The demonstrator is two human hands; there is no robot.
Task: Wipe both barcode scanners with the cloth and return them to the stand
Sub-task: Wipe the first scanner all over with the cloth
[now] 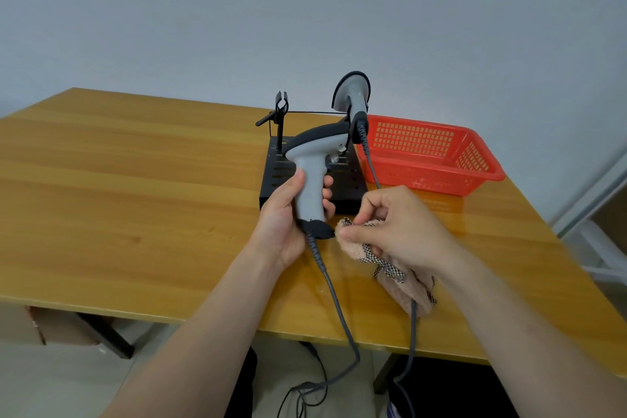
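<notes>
Beyond both hands on the wooden desk (135, 180), the black metal stand (342, 185) holds one grey scanner (353, 95); left hand (285, 224) grips the other grey pistol-shaped scanner (310, 180), right hand (400, 231) pinches the pink fluffy cloth (403, 276) just beside its base: wiping underway, restanding probably next

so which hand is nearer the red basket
Right. The right hand, holding the cloth, sits just in front of the basket. The left hand, gripping a scanner, is farther to its left.
</notes>
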